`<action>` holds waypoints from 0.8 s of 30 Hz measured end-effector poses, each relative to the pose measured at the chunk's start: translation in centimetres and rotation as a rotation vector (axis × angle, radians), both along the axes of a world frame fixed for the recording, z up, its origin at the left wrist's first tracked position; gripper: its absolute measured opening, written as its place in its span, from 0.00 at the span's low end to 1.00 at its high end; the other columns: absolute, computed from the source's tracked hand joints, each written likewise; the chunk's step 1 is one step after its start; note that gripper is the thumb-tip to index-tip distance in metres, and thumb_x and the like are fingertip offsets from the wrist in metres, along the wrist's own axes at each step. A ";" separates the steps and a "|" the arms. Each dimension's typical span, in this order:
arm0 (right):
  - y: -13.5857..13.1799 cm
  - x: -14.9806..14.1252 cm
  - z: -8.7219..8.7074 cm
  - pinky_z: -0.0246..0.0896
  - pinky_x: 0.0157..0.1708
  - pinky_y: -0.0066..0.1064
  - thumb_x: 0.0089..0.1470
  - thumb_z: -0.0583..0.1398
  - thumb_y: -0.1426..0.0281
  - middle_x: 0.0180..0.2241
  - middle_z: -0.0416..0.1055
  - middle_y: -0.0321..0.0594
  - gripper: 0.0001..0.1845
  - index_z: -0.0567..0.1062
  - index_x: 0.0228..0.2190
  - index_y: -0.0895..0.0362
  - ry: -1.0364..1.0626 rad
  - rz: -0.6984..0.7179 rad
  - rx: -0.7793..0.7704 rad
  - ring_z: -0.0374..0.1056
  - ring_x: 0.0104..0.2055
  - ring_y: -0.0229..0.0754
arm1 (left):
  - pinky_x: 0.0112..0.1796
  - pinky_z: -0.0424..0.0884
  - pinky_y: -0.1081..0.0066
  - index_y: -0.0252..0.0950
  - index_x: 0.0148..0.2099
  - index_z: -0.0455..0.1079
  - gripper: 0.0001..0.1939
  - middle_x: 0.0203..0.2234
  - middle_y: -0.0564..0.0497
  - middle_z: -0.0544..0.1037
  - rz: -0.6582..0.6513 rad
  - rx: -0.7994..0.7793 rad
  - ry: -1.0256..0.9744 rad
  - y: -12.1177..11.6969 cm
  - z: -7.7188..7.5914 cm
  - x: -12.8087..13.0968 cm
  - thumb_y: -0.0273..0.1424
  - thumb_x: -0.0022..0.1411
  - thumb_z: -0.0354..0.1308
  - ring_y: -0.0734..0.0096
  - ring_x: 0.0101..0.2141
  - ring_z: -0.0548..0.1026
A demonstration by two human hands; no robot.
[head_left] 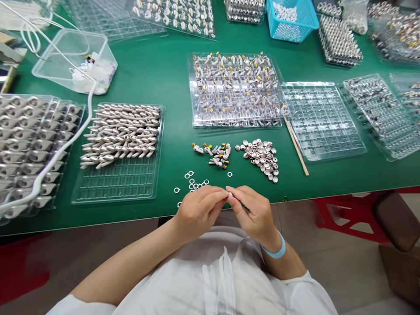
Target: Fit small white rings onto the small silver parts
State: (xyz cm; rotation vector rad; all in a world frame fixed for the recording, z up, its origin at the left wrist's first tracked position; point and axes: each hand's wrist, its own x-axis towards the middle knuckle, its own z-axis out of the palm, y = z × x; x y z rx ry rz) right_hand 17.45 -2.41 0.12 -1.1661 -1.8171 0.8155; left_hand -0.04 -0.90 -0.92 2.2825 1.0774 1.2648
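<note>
My left hand and my right hand meet at the table's front edge, fingertips pinched together on one small pale part. The fingers cover most of it, so its kind does not show. White rings lie loose just beyond my left hand. Farther on is a small heap of pale earbud-like pieces with gold-coloured tabs. To the right of that heap, small round silvery caps are piled on the green table.
A clear tray of silvery stem-shaped parts stands at left. Stacked trays of earbud-like pieces lie ahead. A wooden stick rests beside a bare clear tray. A white cable crosses the left side. A blue basket stands behind.
</note>
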 end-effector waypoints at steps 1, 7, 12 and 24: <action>0.0 0.0 -0.1 0.70 0.34 0.33 0.61 0.56 0.75 0.35 0.75 0.44 0.15 0.75 0.49 0.57 -0.011 -0.001 0.019 0.71 0.35 0.40 | 0.35 0.78 0.72 0.35 0.45 0.69 0.08 0.33 0.47 0.82 -0.017 0.010 0.015 0.1 0.1 -0.1 0.22 0.64 0.56 0.72 0.33 0.80; -0.2 0.2 -0.5 0.71 0.35 0.36 0.62 0.55 0.76 0.36 0.75 0.47 0.18 0.71 0.53 0.59 -0.117 0.042 0.108 0.71 0.37 0.43 | 0.34 0.79 0.69 0.32 0.45 0.66 0.08 0.33 0.43 0.81 -0.075 0.087 0.104 0.4 0.0 -0.4 0.20 0.63 0.54 0.67 0.33 0.80; -0.3 0.5 -0.5 0.71 0.35 0.36 0.63 0.54 0.75 0.36 0.74 0.48 0.18 0.69 0.53 0.61 -0.203 0.083 0.120 0.70 0.37 0.43 | 0.31 0.78 0.68 0.32 0.42 0.64 0.07 0.29 0.43 0.79 -0.102 0.103 0.151 0.5 0.1 -0.1 0.18 0.62 0.51 0.66 0.30 0.78; -0.6 0.3 -0.4 0.65 0.27 0.33 0.63 0.51 0.76 0.30 0.72 0.46 0.16 0.71 0.50 0.63 -0.298 0.047 0.203 0.67 0.29 0.42 | 0.25 0.70 0.72 0.35 0.41 0.61 0.09 0.26 0.49 0.76 -0.090 0.095 0.216 0.2 0.2 0.5 0.18 0.63 0.47 0.71 0.22 0.70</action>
